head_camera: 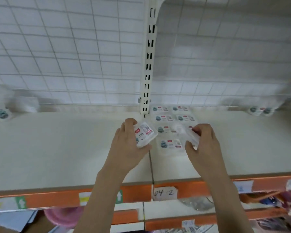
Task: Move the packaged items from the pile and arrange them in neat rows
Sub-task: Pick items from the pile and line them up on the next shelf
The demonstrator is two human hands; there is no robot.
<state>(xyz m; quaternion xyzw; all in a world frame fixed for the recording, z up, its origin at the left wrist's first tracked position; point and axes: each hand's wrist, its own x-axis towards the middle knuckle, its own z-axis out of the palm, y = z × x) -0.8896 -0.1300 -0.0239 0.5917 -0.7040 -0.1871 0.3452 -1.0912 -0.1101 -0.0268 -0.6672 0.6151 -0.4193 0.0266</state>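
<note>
The left hand [126,142] grips a clear packaged item [145,134], fingers curled over its far edge and thumb under its near edge, label face tilted up and to the right; the pack is held above the shelf [57,145], not resting on it. The right hand [202,143] pinches a second clear pack [190,137] between curled fingers and thumb, low over the near right end of the rows; motion blur hides whether that pack touches the shelf. Just beyond and between the hands lie the arranged packs [170,122], flat and label-up in two columns running from the slotted upright [148,64] toward the near edge. The step in hand appears to be placing the right-hand pack beside the nearest left pack [170,143]. Recommended: lower it flat, label up and turned the same way as its neighbours, edges square to them, just beside without overlapping, then release. The left-hand pack needs rotating to match before it starts the next row. Loose packs remain far left [2,113] and far right [260,110] on the shelf, well apart from the rows.
</note>
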